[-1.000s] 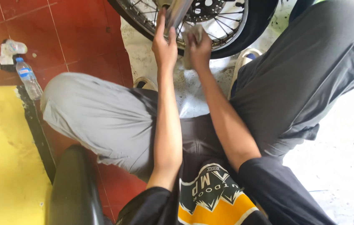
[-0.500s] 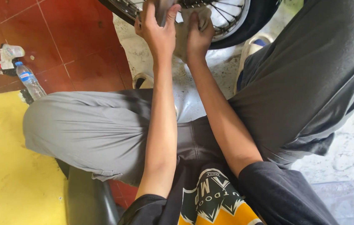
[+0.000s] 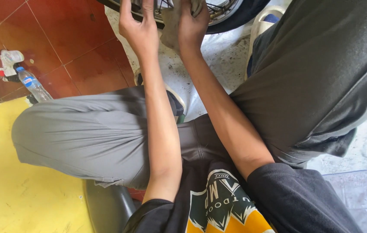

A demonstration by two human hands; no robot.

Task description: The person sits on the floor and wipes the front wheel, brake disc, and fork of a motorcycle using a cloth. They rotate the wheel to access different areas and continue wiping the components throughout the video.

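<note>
At twelve o'clock, the spoked wheel (image 3: 218, 13) is now cropped by the frame edge, having drawn closer than a moment ago. The left hand (image 3: 138, 30) is held against its rim, grip undeterminable. The right hand (image 3: 192, 23) is clamped on a grey rag (image 3: 171, 26), pressed against the spokes.

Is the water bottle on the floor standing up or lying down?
Lying down. The clear plastic bottle rests on its side on the red tile floor, blue cap end pointing up-left.
</note>
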